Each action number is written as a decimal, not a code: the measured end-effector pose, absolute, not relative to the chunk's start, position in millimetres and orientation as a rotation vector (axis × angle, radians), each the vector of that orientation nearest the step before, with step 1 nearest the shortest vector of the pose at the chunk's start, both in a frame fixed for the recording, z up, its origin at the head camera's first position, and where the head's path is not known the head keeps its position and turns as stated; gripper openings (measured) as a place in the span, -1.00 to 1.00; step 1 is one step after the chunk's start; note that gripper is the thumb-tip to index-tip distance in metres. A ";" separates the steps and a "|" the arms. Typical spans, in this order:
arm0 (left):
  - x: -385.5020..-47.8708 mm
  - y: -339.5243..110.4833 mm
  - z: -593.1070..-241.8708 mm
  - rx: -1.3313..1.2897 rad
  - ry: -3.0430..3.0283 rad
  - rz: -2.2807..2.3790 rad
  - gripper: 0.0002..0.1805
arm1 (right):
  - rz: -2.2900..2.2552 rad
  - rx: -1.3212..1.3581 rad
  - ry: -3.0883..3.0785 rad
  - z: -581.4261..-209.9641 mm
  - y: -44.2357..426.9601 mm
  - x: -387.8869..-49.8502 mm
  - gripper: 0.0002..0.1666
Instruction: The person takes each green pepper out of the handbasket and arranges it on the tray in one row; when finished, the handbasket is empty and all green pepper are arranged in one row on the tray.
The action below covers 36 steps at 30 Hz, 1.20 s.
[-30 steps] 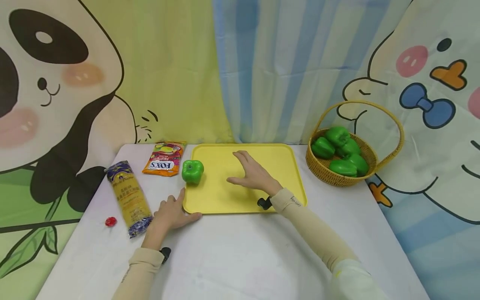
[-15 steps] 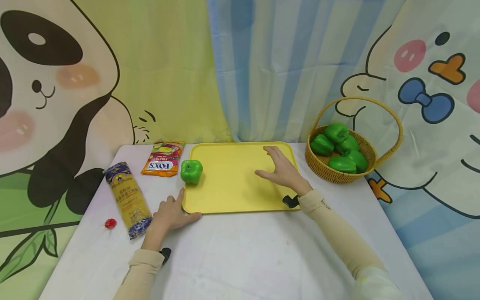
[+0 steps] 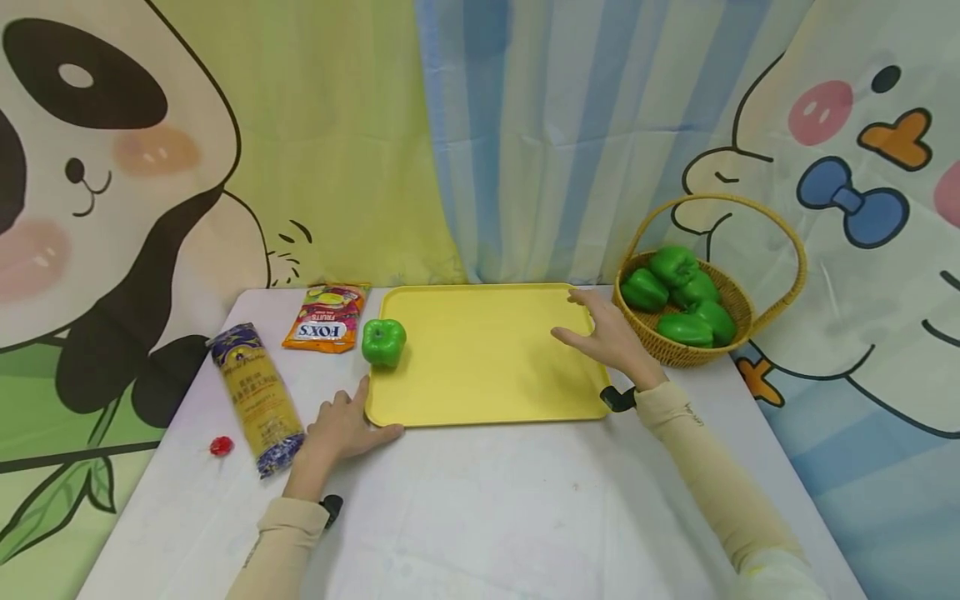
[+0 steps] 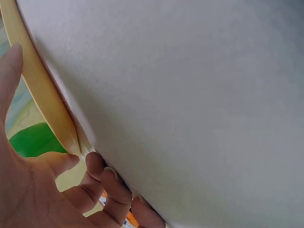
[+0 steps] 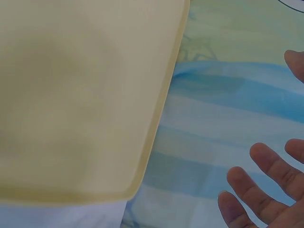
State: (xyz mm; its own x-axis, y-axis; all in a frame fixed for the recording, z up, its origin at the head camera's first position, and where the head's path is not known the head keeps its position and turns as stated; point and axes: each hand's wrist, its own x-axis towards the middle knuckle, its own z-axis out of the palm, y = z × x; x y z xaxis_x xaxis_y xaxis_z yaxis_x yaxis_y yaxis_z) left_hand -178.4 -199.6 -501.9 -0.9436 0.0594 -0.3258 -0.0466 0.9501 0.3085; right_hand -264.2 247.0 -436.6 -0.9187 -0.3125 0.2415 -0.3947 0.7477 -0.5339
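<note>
A yellow tray [image 3: 480, 358] lies on the white table. One green bell pepper [image 3: 384, 342] stands at its left edge. My left hand [image 3: 341, 429] rests at the near left corner, index finger along the left side and thumb at the front rim. In the left wrist view, the thumb [image 4: 10, 71] lies by the tray's edge [image 4: 45, 95], and the other fingers are bent beside the corner. Over the right edge, my right hand [image 3: 611, 333] is spread and holds nothing. The right wrist view shows its fingers [image 5: 251, 192] apart from the tray's rim [image 5: 164, 102].
A wicker basket [image 3: 667, 354] with several green bell peppers stands to the right, close to my right hand. On the left lie an orange FOX'S candy bag [image 3: 326, 318], a long gold-and-blue package [image 3: 258, 392] and a small red candy [image 3: 221, 446]. Printed curtains [image 3: 525, 142] hang behind.
My right hand has moved rightward from over the middle of the tray to its right edge, its fingers still spread. The left hand and the pepper keep their places.
</note>
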 end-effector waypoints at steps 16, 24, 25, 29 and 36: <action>-178.3 -200.3 -506.1 0.013 2.760 0.454 0.37 | 0.829 0.364 -2.771 -426.3 332.6 -263.6 -0.22; -179.6 -201.7 -505.2 0.020 2.764 0.440 0.37 | 0.841 0.198 -2.749 -418.8 374.7 -258.5 -0.16; -179.7 -201.7 -505.2 0.019 2.765 0.439 0.37 | 0.843 0.178 -2.754 -418.7 378.7 -257.4 -0.15; -179.5 -201.7 -505.0 0.017 2.764 0.441 0.36 | 0.864 0.127 -2.781 -418.0 390.4 -252.6 -0.13; -179.6 -200.5 -504.2 0.023 2.767 0.434 0.35 | 0.884 0.070 -2.861 -421.1 404.7 -248.5 -0.06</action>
